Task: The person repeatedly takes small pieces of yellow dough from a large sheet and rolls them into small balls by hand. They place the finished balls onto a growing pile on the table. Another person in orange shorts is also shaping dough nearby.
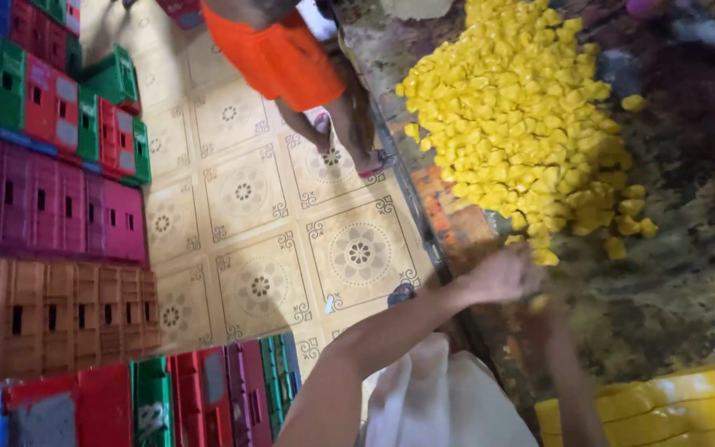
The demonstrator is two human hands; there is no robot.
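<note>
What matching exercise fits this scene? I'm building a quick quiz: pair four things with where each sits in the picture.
Things:
1. heap of yellow pieces
2. stacked plastic crates
3. person in orange shorts
4. yellow sheet

Places:
A. bottom right corner
B. left side, on the tiled floor
C. top middle, standing by the table edge
D. upper right, on the dark tabletop

Pairs: 1-D, 2-B, 3-C, 4-A

One big heap of yellow pieces (523, 124), way too many to count, two hands, left (502, 277) and right (544, 319), just below that heap, plus one other person's orange shorts (279, 54) left of it.
</note>
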